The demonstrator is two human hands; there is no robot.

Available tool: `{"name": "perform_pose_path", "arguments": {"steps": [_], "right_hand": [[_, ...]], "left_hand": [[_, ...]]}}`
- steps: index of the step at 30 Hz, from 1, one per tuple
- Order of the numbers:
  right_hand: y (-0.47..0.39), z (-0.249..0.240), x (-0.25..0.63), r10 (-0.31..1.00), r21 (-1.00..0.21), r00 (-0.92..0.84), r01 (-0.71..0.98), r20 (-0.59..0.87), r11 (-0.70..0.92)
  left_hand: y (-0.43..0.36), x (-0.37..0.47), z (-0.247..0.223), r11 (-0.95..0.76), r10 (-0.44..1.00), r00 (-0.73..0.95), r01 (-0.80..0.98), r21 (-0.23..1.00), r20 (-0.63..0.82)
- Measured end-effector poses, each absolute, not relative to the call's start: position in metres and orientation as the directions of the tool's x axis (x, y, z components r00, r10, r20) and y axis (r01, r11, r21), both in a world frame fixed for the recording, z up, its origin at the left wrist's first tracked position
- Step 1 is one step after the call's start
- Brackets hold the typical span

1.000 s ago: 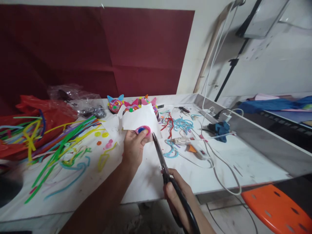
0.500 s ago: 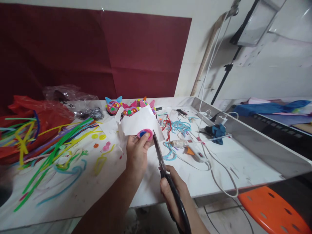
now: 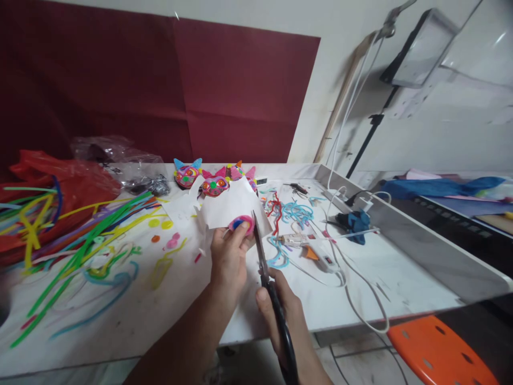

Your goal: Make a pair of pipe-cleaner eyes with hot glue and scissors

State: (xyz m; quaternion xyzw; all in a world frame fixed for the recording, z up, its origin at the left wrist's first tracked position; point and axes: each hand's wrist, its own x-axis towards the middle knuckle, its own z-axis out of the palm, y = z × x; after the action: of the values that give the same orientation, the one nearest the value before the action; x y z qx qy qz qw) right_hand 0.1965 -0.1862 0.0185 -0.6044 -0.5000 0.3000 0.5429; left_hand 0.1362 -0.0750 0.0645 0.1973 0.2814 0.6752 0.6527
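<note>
My left hand [image 3: 230, 256] pinches a sheet of white paper [image 3: 230, 203] together with a round pink and blue fuzzy coil [image 3: 244, 225] at its lower edge. My right hand [image 3: 282, 310] is wrapped around the black handles of a pair of scissors [image 3: 262, 262]. The scissor blades point up and away, their tips right beside the coil's right edge. Whether the blades touch the paper there I cannot tell. Behind the paper stand several colourful cat-faced pieces [image 3: 215, 185] with fuzzy ears, partly covered by it.
Bundled pipe cleaners [image 3: 86, 240] and a red plastic bag [image 3: 68, 179] lie on the left. To the right are a glue gun [image 3: 326, 261] with its white cable, blue strands [image 3: 296, 211] and a dark blue bundle [image 3: 355, 224]. An orange stool [image 3: 436, 347] stands beyond the table's front edge.
The camera view has shifted slightly. Both hands keep their holds, and the scissors stay beside the coil, a little more upright and slightly closer to my left hand.
</note>
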Motion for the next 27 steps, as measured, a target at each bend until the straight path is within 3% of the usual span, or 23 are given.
{"name": "perform_pose_path", "arguments": {"steps": [27], "right_hand": [[-0.183,0.020,0.209,0.950,-0.952,0.294,0.304,0.107,0.013]], "left_hand": [[-0.076,0.133,0.068,0.012,0.990,-0.081,-0.765,0.644,-0.115]]}}
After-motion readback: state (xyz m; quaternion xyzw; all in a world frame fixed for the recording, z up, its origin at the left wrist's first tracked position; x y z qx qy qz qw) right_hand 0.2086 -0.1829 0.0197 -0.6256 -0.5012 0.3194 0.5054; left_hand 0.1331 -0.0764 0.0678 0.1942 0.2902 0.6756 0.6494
